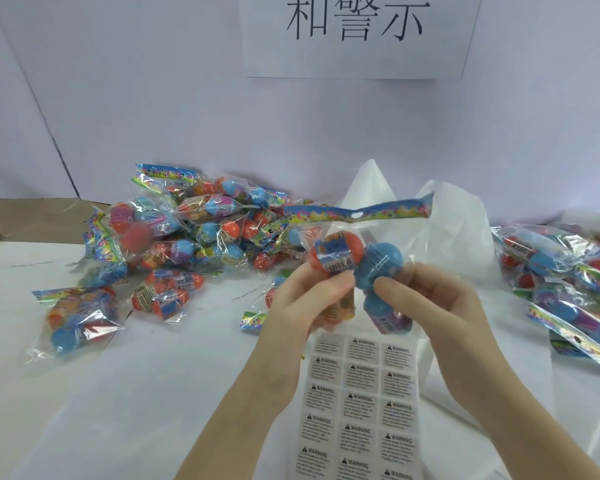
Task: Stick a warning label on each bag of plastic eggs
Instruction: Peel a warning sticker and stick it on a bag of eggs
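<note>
White table (146, 393) is carrying a far-left heap of egg bags (187, 233). Left hand (303, 299) and right hand (430, 299) are both gripping one bag of eggs (357, 261) above the label sheet (361, 403); more bags (568, 282) are lying right.

- I hold one clear bag of eggs (357, 271) upright, orange and blue eggs inside, above my sheet of warning labels (361, 407) lying flat on the worktop (153, 393).
</note>
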`<state>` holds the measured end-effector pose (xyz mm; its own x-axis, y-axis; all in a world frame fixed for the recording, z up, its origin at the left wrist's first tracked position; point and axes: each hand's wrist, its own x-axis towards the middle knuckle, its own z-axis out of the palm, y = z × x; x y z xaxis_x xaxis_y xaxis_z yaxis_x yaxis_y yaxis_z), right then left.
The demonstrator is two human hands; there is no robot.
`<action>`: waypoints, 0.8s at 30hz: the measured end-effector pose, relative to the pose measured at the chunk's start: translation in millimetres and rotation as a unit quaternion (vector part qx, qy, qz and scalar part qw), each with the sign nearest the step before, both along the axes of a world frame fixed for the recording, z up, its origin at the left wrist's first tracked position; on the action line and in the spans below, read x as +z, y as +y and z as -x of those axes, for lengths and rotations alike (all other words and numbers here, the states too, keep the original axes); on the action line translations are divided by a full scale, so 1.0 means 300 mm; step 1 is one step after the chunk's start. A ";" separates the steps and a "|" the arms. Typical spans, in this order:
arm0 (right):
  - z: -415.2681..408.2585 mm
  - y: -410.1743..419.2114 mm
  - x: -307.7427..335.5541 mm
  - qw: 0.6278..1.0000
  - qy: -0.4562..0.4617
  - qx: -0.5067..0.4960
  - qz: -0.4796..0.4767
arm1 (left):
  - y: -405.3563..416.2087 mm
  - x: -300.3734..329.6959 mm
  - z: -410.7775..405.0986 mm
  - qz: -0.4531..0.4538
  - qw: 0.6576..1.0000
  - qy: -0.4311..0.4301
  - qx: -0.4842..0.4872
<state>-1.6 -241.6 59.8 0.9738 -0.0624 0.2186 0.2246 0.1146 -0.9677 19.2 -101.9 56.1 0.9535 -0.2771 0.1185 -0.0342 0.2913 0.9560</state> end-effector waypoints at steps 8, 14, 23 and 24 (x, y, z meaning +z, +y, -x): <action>0.005 0.008 -0.006 1.000 0.005 -0.005 -0.019 | -0.014 -0.011 0.001 -0.027 0.999 0.018 0.016; -0.002 0.007 -0.006 0.999 -0.028 -0.021 0.020 | -0.011 -0.007 -0.002 0.010 0.997 0.012 0.069; -0.022 -0.093 -0.013 0.935 0.067 -0.199 0.286 | 0.035 -0.008 -0.040 0.215 0.962 0.097 0.137; -0.023 -0.098 -0.014 0.922 0.106 -0.184 0.323 | 0.040 -0.007 -0.042 0.239 0.957 0.103 0.129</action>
<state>5.4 -270.8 55.5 0.9382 -0.3195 0.1332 -0.0683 -0.5480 -0.8337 31.7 -89.9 54.1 0.9996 0.0101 -0.0259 0.0113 0.7039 0.7102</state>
